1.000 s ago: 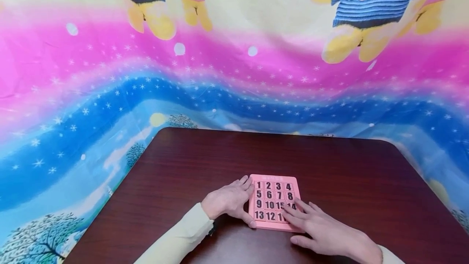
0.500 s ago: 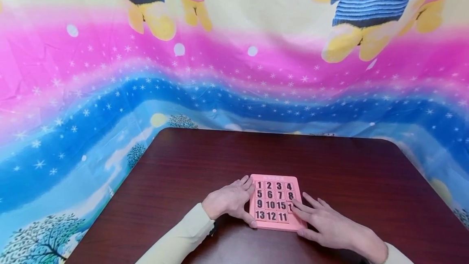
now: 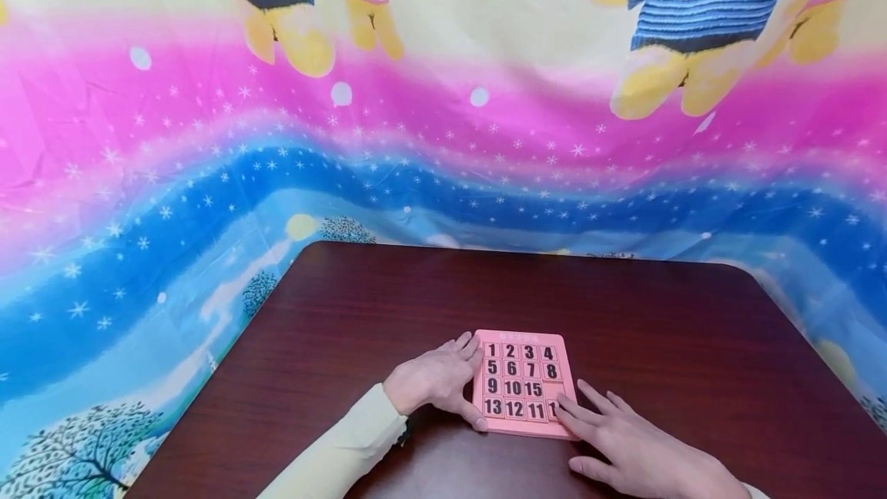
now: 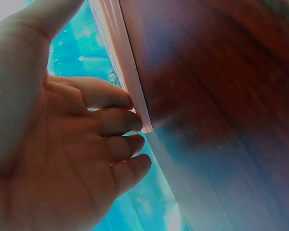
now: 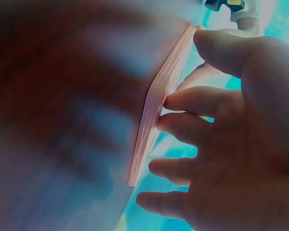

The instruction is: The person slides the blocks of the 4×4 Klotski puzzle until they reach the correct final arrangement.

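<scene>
A pink number sliding puzzle [image 3: 524,423] lies flat on the dark brown table, its black-numbered tiles in rows. The gap [image 3: 553,390] is at the right end of the third row, below tile 8 [image 3: 551,370]. My left hand [image 3: 438,377] rests along the puzzle's left side, thumb by the lower left corner and fingers by the upper edge. My right hand [image 3: 627,437], fingers spread and fairly straight, touches the bottom right tile [image 3: 552,409] with a fingertip. That fingertip covers part of the tile's number; a 1 shows. Both wrist views show the puzzle's side edge [image 5: 151,113] near the fingertips.
The brown table [image 3: 499,283] has rounded far corners and stretches beyond the puzzle on all sides. Behind it hangs a printed cloth [image 3: 416,145] with bears, snowflakes and trees. A pale sleeve [image 3: 339,445] covers the left forearm.
Tile 14 has slid down from the third row into the bottom right corner, leaving the gap above it. The right hand drew right and down with it; the left hand stayed in place.
</scene>
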{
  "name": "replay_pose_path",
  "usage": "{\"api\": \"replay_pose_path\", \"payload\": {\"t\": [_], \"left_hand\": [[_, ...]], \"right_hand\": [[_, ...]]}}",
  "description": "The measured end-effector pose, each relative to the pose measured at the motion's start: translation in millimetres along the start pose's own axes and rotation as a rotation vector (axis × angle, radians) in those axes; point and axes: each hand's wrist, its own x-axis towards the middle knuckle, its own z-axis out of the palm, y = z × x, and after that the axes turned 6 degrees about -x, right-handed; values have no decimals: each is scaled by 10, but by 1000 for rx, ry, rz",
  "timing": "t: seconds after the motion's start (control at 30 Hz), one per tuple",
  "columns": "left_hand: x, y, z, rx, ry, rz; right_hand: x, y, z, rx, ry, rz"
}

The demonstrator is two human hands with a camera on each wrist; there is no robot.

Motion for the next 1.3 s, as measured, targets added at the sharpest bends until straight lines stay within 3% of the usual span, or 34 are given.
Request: {"api": "replay_pose_path", "payload": {"t": [0.37, 0.9, 1.3], "left_hand": [[-16, -3, 14, -12, -1, -7], [-5, 0, 7, 4, 2, -4], [7, -6, 3, 3, -1, -5]], "right_hand": [[25, -46, -46, 33, -51, 16], [325, -60, -109, -74, 64, -73], [364, -16, -69, -9, -23, -33]]}}
